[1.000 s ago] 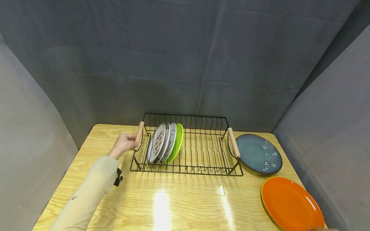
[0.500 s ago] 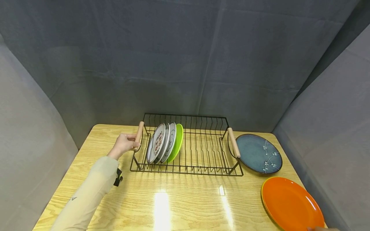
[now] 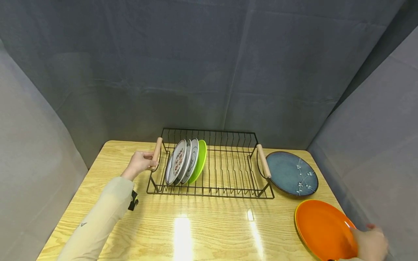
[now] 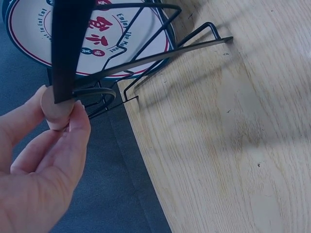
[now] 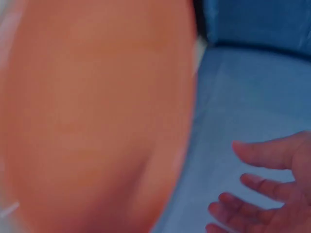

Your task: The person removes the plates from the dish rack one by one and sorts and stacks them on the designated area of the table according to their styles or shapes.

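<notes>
My left hand (image 3: 138, 165) grips the left wooden handle (image 3: 157, 154) of a black wire dish rack (image 3: 210, 195). In the left wrist view, fingers and thumb pinch the handle's round end (image 4: 56, 112). Standing at the rack's left are a white plate with red print (image 3: 177, 163), grey-and-white patterned plates (image 3: 195, 159) and a lime green plate (image 3: 202, 159). My right hand (image 3: 372, 243), blurred, is over the right edge of an orange plate (image 3: 321, 228). In the right wrist view its fingers are spread, apart from that plate, and hold nothing. A yellow rim (image 3: 295, 219) shows beneath the orange plate.
A dark blue plate with white blossoms (image 3: 287, 174) lies right of the rack, close to its right wooden handle (image 3: 263, 161). Grey cloth (image 3: 209, 72) walls the wooden table (image 3: 215, 224) at the back and both sides.
My right hand has come further into view from the bottom right corner, up along the orange plate's right edge. The left hand, rack and plates stay put.
</notes>
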`<state>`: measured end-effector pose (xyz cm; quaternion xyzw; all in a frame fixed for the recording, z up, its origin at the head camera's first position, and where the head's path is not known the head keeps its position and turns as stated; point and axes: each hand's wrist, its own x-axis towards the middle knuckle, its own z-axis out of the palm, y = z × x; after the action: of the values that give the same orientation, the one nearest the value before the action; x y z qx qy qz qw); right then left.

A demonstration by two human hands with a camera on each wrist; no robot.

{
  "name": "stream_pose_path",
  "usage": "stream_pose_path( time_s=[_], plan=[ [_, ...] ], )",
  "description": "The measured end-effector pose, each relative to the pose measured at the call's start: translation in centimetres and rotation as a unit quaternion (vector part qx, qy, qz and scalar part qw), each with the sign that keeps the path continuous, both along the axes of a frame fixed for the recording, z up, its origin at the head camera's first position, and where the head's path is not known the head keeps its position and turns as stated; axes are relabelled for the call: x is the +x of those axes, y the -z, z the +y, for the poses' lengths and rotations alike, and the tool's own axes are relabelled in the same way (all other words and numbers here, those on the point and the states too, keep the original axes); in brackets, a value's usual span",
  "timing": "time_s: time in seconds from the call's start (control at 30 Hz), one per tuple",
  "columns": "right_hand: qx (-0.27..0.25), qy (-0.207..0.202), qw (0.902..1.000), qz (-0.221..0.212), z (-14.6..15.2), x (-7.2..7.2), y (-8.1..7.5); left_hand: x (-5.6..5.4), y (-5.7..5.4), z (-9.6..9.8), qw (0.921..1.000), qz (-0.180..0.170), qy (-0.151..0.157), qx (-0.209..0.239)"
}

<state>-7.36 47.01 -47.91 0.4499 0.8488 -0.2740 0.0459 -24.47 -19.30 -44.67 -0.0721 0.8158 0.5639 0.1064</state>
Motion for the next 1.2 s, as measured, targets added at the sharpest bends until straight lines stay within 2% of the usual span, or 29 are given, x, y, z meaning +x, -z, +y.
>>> stream_pose_path(
  time_s=[0.07,0.17,0.33,0.5,0.63,0.7,0.9,1.03,1.2],
  plan=[
    [0.020,-0.031,0.9968,0.070,-1.2,-1.4,-1.2,0.0,0.0,0.0,1.0000,0.001,0.000,0.000],
    [0.040,-0.074,0.9868,0.139,-3.1,-3.7,-3.0,0.0,0.0,-0.1,1.0000,0.002,0.000,0.000],
    [0.065,-0.160,0.9646,0.199,-6.6,-7.2,-5.7,0.0,0.0,-0.1,1.0000,0.000,-0.001,0.001],
    [0.067,-0.251,0.9385,0.227,-9.9,-10.1,-7.4,0.0,-0.1,-0.1,1.0000,-0.004,0.000,0.003],
    [0.046,-0.319,0.9170,0.235,-11.9,-12.2,-7.9,0.0,-0.2,-0.1,1.0000,-0.003,0.003,0.001],
    [0.029,-0.341,0.9114,0.229,-12.8,-13.0,-7.9,0.0,-0.2,0.0,1.0000,-0.004,0.004,0.002],
    [-0.032,-0.393,0.9031,0.171,-14.3,-14.9,-7.4,0.0,-0.3,0.0,1.0000,-0.006,0.002,-0.001],
    [-0.102,-0.408,0.8981,0.130,-14.8,-15.8,-6.7,0.0,-0.2,-0.1,1.0000,-0.002,0.001,-0.007],
    [-0.211,-0.398,0.8871,0.102,-15.5,-16.6,-6.0,0.0,-0.2,-0.2,1.0000,-0.005,0.004,-0.003]
  ],
)
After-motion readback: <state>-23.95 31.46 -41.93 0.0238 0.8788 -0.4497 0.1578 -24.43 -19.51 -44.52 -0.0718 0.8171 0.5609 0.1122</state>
